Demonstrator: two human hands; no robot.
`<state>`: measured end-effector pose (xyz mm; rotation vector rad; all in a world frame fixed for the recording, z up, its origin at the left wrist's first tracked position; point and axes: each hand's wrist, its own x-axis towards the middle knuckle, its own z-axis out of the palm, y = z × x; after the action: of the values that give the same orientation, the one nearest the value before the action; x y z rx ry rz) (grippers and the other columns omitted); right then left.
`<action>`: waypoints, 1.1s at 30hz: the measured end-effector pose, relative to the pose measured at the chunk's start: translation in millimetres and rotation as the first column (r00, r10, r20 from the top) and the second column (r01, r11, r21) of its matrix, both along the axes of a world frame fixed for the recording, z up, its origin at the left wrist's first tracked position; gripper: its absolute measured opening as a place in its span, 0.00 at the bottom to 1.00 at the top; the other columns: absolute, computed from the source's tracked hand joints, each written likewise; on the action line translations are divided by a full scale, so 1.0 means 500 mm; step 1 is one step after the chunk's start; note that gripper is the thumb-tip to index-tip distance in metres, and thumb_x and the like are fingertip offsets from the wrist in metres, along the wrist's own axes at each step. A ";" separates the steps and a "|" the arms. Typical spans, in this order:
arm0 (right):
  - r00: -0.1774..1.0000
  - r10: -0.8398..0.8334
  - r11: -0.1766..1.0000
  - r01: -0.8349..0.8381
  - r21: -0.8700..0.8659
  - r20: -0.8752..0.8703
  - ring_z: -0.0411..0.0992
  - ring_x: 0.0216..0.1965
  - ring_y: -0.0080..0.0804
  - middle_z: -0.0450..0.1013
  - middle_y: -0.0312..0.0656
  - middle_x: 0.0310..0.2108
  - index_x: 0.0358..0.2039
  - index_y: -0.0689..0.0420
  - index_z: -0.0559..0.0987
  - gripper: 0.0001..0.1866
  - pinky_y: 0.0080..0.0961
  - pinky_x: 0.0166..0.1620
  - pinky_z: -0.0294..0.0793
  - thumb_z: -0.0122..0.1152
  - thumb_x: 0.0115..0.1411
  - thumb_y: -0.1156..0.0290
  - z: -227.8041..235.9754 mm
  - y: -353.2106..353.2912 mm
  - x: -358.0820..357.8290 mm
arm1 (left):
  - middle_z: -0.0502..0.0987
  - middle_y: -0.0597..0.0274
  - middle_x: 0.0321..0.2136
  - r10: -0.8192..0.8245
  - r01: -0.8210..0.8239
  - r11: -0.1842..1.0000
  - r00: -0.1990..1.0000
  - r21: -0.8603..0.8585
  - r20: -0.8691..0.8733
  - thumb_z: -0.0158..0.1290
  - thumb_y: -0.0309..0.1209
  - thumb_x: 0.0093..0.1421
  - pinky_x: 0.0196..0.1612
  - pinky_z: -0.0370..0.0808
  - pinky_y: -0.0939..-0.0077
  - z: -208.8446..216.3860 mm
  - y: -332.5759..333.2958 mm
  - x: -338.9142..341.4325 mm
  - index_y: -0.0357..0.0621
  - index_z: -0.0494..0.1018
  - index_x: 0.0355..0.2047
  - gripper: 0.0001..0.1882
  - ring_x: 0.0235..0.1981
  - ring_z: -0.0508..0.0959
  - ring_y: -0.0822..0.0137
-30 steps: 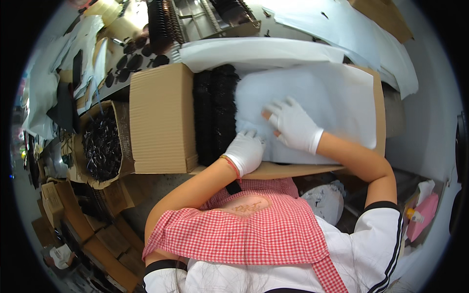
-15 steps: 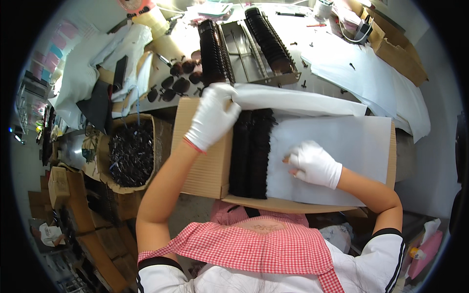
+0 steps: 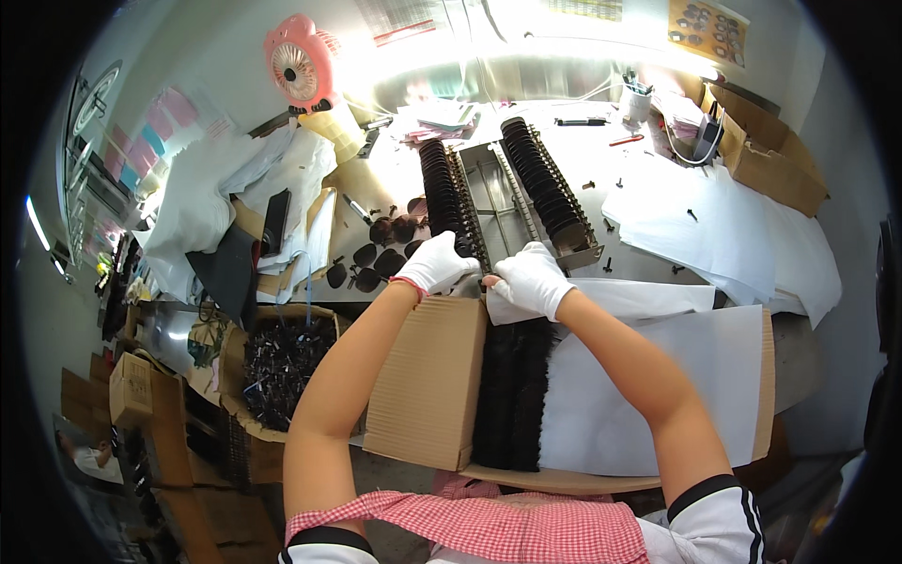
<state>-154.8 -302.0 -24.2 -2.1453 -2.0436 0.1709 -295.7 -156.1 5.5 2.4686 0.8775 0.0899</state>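
A metal rack point(image 3: 501, 211) stands on the bench, carrying a left row of dark round lenses point(image 3: 440, 188) and a right row of the same lenses point(image 3: 543, 183). At the near end of the left row is my left hand point(image 3: 437, 264), white-gloved, fingers curled closed. Close on its right, my right hand point(image 3: 532, 281), also gloved, is closed with thumb and fingertips together at the rack's near edge. What either hand pinches is hidden. Below them sits an open cardboard box point(image 3: 427, 385) with black packed rows point(image 3: 512, 399) and a white sheet point(image 3: 658, 395).
Loose dark lenses point(image 3: 366, 268) lie left of the rack. A carton of black scraps point(image 3: 291, 371) stands at the left. Small screws point(image 3: 609, 264) and white paper sheets point(image 3: 709, 235) lie to the right. A pink fan point(image 3: 299, 66) stands at the back.
My right hand has left the white sheet in the box and moved up and left to the rack. My left hand has let go of the folded paper strip. The view has tilted up.
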 end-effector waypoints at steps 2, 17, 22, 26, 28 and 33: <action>1.000 0.007 1.000 -0.007 0.023 0.006 0.78 0.36 0.43 0.80 0.45 0.28 0.30 0.54 0.83 0.24 0.37 0.53 0.64 0.53 0.63 0.47 -0.004 -0.001 0.003 | 0.77 0.46 0.25 0.099 -0.096 0.977 0.995 -0.189 0.003 0.59 0.37 0.53 0.25 0.75 0.67 -0.011 -0.016 0.016 0.27 0.68 0.39 0.23 0.20 0.78 0.60; 0.866 0.166 0.838 0.128 0.530 -0.472 0.64 0.60 0.51 0.62 0.56 0.60 0.63 0.59 0.62 0.51 0.37 0.61 0.67 0.80 0.40 0.62 0.059 -0.021 -0.105 | 0.79 0.41 0.35 -0.215 0.227 0.963 0.972 0.146 -0.089 0.48 0.40 0.62 0.41 0.77 0.57 0.086 -0.091 -0.041 0.35 0.72 0.39 0.18 0.37 0.80 0.47; 0.848 0.160 0.778 0.206 0.593 -0.505 0.71 0.51 0.42 0.73 0.43 0.43 0.47 0.56 0.76 0.25 0.34 0.55 0.72 0.72 0.47 0.72 0.034 -0.008 -0.035 | 0.79 0.48 0.37 -0.278 0.286 0.889 0.958 -0.357 0.075 0.56 0.51 0.60 0.46 0.74 0.71 0.107 -0.026 -0.059 0.30 0.72 0.47 0.31 0.38 0.79 0.60; 0.905 0.024 0.815 0.229 0.533 -0.425 0.74 0.47 0.44 0.72 0.46 0.43 0.43 0.50 0.77 0.20 0.35 0.50 0.76 0.70 0.48 0.69 0.001 0.007 0.044 | 0.76 0.38 0.48 0.067 -0.080 0.986 0.994 0.149 0.091 0.63 0.51 0.54 0.55 0.73 0.63 0.073 0.060 -0.026 0.29 0.67 0.54 0.39 0.51 0.77 0.50; 0.903 0.093 0.852 0.146 0.503 -0.419 0.74 0.45 0.44 0.72 0.46 0.43 0.41 0.50 0.77 0.19 0.35 0.49 0.76 0.71 0.47 0.69 -0.012 0.009 0.061 | 0.75 0.35 0.49 0.100 -0.097 0.986 0.995 0.139 -0.014 0.64 0.53 0.53 0.56 0.73 0.61 0.046 0.099 -0.001 0.27 0.66 0.54 0.42 0.52 0.76 0.47; 0.857 0.183 0.855 0.104 0.508 -0.482 0.75 0.42 0.41 0.75 0.41 0.38 0.37 0.55 0.76 0.17 0.31 0.47 0.76 0.71 0.47 0.72 -0.019 0.004 0.082 | 0.78 0.36 0.40 -0.003 0.002 1.000 0.997 -0.007 -0.081 0.62 0.50 0.53 0.48 0.75 0.64 0.006 0.125 0.048 0.24 0.67 0.50 0.39 0.44 0.79 0.47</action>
<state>-113.9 -299.7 -33.8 -1.5126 -1.5846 0.1554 -271.5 -93.8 8.6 2.4819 0.9071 -0.0149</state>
